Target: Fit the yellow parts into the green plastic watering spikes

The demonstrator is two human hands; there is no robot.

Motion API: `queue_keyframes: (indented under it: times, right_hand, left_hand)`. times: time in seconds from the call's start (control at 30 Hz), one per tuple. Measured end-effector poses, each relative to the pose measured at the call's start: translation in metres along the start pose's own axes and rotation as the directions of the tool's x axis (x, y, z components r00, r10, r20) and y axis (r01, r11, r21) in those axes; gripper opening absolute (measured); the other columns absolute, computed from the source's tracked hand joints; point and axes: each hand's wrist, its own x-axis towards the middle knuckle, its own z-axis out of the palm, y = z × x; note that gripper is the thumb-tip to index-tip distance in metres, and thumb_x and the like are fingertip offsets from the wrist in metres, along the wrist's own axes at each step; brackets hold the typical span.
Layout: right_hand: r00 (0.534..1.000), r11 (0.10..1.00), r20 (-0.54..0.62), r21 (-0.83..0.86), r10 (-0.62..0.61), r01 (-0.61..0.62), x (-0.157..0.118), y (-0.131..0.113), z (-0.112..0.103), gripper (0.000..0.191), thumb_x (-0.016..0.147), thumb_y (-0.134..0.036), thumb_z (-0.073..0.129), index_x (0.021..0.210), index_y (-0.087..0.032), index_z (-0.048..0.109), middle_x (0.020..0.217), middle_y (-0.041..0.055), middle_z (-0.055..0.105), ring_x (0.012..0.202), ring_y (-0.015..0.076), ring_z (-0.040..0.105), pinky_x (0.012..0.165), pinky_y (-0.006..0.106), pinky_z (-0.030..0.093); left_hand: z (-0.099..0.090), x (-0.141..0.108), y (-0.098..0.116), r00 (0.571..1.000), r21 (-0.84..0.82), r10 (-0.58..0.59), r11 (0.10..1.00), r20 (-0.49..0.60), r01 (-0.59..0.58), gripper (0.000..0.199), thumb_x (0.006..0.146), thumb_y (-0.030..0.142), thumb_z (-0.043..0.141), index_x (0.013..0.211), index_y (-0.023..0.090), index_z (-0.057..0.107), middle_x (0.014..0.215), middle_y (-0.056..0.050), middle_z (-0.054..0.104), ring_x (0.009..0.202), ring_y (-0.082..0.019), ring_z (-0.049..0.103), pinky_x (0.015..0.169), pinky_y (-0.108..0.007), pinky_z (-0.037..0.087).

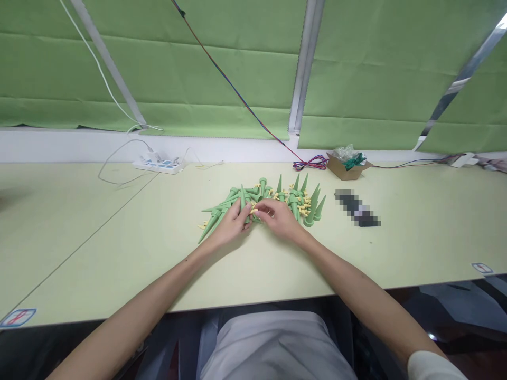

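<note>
My left hand [234, 220] is closed around a green plant watering spike [243, 196], its tip pointing up. My right hand [279, 217] pinches a small yellow valve [254, 211] between thumb and fingertips, close against the side of that spike. Whether the two parts touch is too small to make out. Behind and to both sides of my hands lies a loose pile of more green spikes [293, 200]. Several yellow valves [304, 203] show among them, mostly on the right.
A small cardboard box [344, 168] with clear plastic and green material stands at the back, beside a coiled red-blue cable [311, 162]. A white power strip [158, 164] sits back left. On the right lies a dark pixelated object [357, 209]. The table [119, 264] ends near my waist.
</note>
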Motion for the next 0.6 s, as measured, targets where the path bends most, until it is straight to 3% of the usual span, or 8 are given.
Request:
queue_keyframes:
  times: [0.23,0.47,0.6]
  right_hand:
    - [0.999,0.998,0.036,0.046,0.032,-0.034,-0.0001,-0.0036,-0.0008,0.016,0.095,-0.027,0.059,0.085,-0.018,0.066,0.078,0.0016,0.069,0.070,0.0147,0.059,0.067,0.027,0.044]
    - [0.994,0.995,0.050,-0.032,0.093,-0.092,-0.0012,-0.0038,-0.0007,0.038,0.101,-0.038,0.052,0.068,-0.020,0.052,0.060,-0.0040,0.049,0.058,0.0118,0.042,0.061,0.028,0.032]
    - [0.992,0.993,0.068,-0.056,0.104,-0.100,-0.0012,-0.0022,-0.0002,0.045,0.104,-0.040,0.046,0.065,-0.020,0.049,0.058,-0.0031,0.050,0.058,0.0124,0.044,0.063,0.028,0.033]
  left_hand:
    - [-0.0012,0.0016,-0.0041,0.999,0.057,0.021,0.998,0.033,-0.023,0.040,0.098,0.060,0.055,0.092,0.023,0.043,0.076,0.002,0.047,0.057,-0.011,0.044,0.052,-0.025,0.038]
    - [-0.0024,0.0006,-0.0027,0.999,0.138,0.019,0.990,0.032,-0.023,0.039,0.100,0.061,0.051,0.092,0.023,0.044,0.076,0.002,0.046,0.059,-0.012,0.045,0.055,-0.027,0.039]
    - [-0.0012,-0.0009,-0.0024,0.999,0.141,0.015,0.990,0.042,-0.020,0.039,0.100,0.061,0.051,0.092,0.023,0.044,0.079,0.001,0.047,0.060,-0.012,0.046,0.055,-0.027,0.041]
